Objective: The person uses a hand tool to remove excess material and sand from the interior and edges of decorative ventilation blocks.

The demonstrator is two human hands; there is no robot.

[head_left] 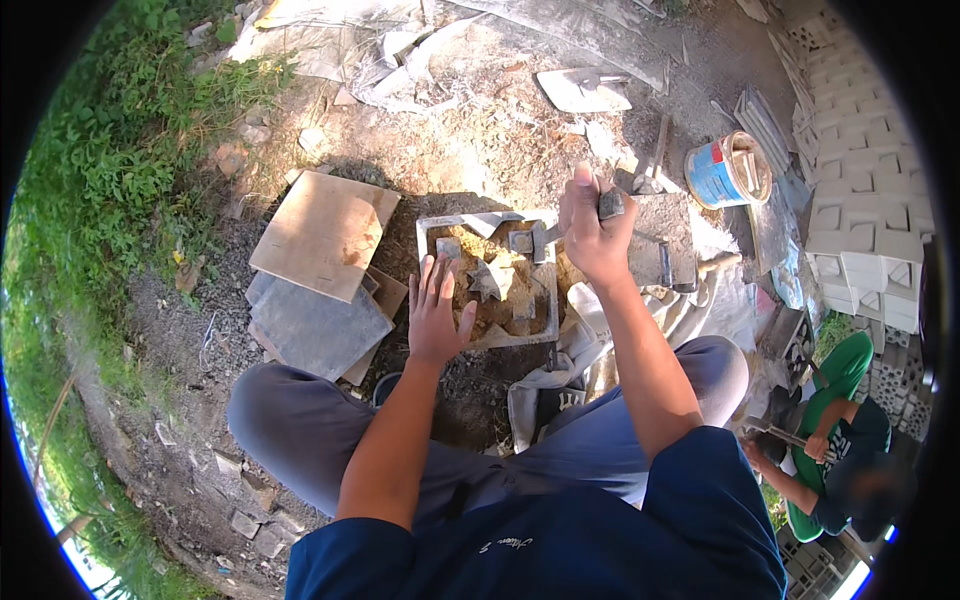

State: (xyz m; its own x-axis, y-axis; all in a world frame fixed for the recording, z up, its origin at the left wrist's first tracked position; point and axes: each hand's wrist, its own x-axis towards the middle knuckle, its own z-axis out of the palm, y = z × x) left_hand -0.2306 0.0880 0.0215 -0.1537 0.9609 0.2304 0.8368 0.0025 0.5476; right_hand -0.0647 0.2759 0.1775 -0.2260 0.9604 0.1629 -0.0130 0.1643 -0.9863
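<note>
A square, shallow tile point(487, 336) with a raised pale rim lies in front of my bent legs. A star-shaped raised piece point(492, 279) sits in its middle, with small square blocks around it and yellowish, sandy material between. My left hand point(436, 310) is open, its fingers spread over the tile's left edge. My right hand point(597, 225) is closed around a hammer-like tool point(541, 243), held at the tile's upper right. The tool's narrow metal end is over the rim beside a corner block; my fist hides most of its handle. A dark blunt end shows above the fist.
Flat square slabs point(325, 235) are stacked to the left. A flat grey block point(652, 222) lies to the right, with a blue-labelled bucket point(728, 170) beyond it. Pale blocks point(865, 190) are piled at far right. A co-worker point(835, 450) sits lower right, holding a tool.
</note>
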